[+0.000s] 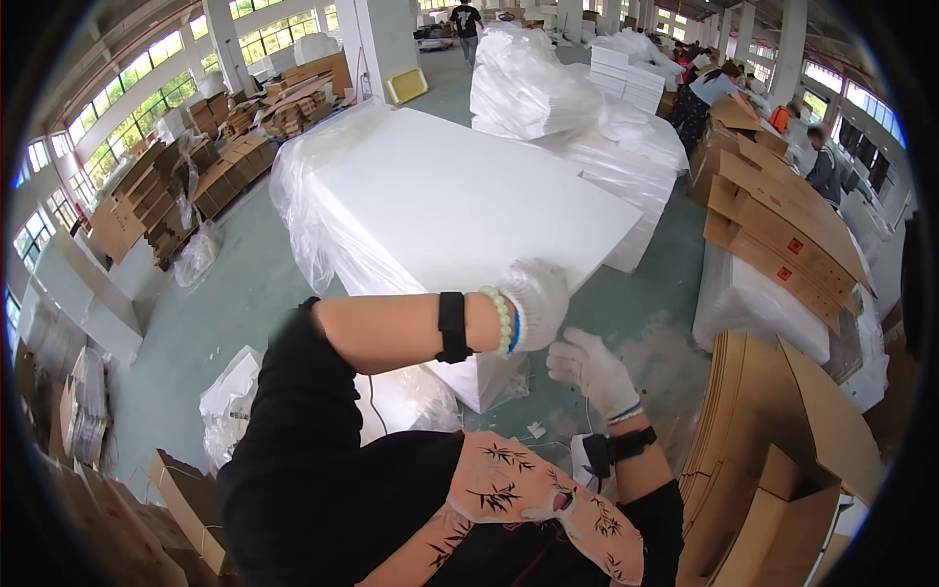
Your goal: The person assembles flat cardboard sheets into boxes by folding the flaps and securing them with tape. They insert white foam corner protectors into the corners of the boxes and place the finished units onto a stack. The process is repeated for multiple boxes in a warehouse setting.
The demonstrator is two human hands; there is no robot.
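My left arm (401, 328) reaches across to the right, and my left hand (538, 301) in a white knit glove is at the near right corner of a large white foam board (469, 196). Its fingers blend into the white surface, so I cannot see whether they grip the board. The board lies on top of a stack partly wrapped in clear plastic film (308, 186). Just right of that corner, my right hand (592, 372), also gloved, is held in the air with fingers loosely bent and slightly apart. Nothing shows in it, and it appears apart from the board.
Behind the board stands a film-wrapped stack of white sheets (533, 88). Cardboard boxes (782, 230) lie on a stack at right, with upright cartons (743, 421) close by my right arm. Flattened cardboard (235, 166) is piled at left. Other people work farther off.
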